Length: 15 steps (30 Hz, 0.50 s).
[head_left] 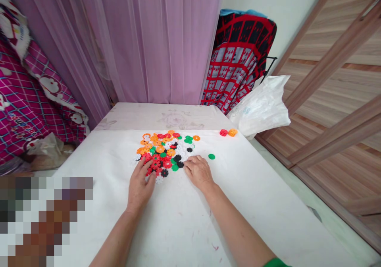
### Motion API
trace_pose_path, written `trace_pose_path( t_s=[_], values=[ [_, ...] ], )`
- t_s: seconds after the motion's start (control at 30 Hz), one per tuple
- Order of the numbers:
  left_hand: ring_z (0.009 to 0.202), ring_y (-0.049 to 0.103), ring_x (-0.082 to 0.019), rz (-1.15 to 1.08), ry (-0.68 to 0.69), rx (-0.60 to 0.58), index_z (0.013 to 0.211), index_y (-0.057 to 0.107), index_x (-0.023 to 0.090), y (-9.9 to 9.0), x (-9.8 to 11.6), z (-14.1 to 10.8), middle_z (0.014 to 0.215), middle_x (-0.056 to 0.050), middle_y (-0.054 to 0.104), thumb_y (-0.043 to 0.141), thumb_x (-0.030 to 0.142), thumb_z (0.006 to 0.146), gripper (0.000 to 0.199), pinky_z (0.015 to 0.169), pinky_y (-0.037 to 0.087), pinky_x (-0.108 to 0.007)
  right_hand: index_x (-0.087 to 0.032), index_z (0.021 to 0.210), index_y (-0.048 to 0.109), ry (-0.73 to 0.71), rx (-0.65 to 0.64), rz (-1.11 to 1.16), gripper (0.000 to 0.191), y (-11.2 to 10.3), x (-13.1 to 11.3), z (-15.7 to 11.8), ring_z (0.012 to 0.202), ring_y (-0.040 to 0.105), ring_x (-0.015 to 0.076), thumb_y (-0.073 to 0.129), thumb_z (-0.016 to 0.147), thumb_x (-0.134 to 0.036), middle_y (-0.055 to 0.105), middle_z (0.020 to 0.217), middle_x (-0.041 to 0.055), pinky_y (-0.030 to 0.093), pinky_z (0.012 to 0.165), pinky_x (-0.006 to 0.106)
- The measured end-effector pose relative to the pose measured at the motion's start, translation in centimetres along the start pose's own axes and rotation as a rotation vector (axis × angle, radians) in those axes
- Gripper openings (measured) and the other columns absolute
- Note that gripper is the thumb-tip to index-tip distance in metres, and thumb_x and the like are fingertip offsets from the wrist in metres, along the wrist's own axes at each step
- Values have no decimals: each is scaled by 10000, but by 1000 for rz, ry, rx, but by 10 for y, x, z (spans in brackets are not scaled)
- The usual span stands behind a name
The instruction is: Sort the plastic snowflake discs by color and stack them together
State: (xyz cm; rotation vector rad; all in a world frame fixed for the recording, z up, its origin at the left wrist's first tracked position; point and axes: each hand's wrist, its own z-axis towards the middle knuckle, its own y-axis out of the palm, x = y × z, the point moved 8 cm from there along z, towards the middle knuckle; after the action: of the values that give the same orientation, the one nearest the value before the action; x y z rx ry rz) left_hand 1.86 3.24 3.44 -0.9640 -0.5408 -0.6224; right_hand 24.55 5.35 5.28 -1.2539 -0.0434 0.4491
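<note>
A pile of flat, notched plastic snowflake discs in orange, red, black, white and green lies on the white-covered table. My left hand rests at the pile's near left side, its fingers apart and touching red discs. At the right side of the pile, my right hand lies low with bent fingers, the fingertips at a black disc. I see nothing lifted in either hand; the underside of the right fingers is hidden. A single green disc sits right of that hand.
Joined balls of red discs and orange discs sit near the table's far right corner. Beside that corner is a white plastic bag. A purple curtain hangs behind the table. Wooden doors stand to the right.
</note>
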Motion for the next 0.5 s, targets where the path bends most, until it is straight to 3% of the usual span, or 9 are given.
trace_pose_path(
  t_s=[0.3, 0.4, 0.5],
  values=[
    [1274, 537, -283, 5, 15, 25, 1181, 666, 203, 1, 0, 0, 1389, -121, 557, 496, 354, 863, 391, 1072, 444, -462, -232, 830, 727, 65, 133, 106, 202, -7, 7, -23, 870, 576, 173, 538, 886, -189, 688, 921, 24, 428, 822, 288],
    [1278, 536, -280, 4, 32, 32, 1186, 664, 199, 1, 0, -1, 1392, -127, 554, 502, 353, 861, 394, 1080, 436, -459, -210, 974, 707, 80, 153, 92, 207, -13, 11, -20, 945, 573, 197, 539, 862, -165, 696, 1006, 45, 429, 872, 305],
    [1291, 525, -273, 6, 42, 32, 1194, 657, 208, 2, 1, -2, 1400, -119, 550, 505, 353, 866, 390, 1082, 436, -451, -208, 1074, 682, 101, 69, 33, 274, -11, 13, -14, 967, 566, 226, 569, 829, -163, 702, 968, 60, 435, 852, 325]
  ],
)
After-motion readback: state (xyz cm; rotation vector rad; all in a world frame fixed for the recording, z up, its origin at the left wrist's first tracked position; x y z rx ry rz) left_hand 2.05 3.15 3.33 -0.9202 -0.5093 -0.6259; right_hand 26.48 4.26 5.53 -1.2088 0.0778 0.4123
